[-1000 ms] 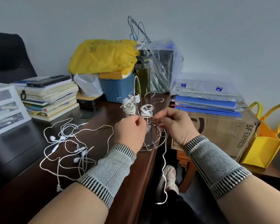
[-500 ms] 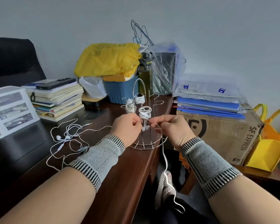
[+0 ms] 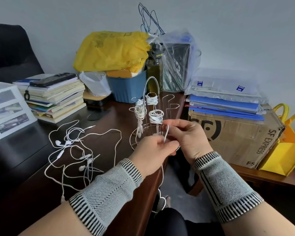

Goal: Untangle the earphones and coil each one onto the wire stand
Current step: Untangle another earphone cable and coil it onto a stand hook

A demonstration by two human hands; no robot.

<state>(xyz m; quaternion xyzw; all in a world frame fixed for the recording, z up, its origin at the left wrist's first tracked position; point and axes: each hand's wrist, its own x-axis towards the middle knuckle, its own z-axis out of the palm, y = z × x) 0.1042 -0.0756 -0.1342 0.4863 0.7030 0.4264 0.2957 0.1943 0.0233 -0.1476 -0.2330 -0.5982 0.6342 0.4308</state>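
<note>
Box (image 3: 235,133) reads "SF EXPRESS"; bottle (image 3: 154,65) "UP-T".

Grey mesh-knit wrist sleeves (image 3: 109,189) on both forearms, black-and-white striped ribbed cuffs at each end; forearms bare above, hands bare; dark trousers below.

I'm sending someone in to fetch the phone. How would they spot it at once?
Look to the stack of books at the desk's left, before the black chair. The slim black phone lies flat on top; it is the stack's only dark item, with a looped strap hanging beside it.
</note>
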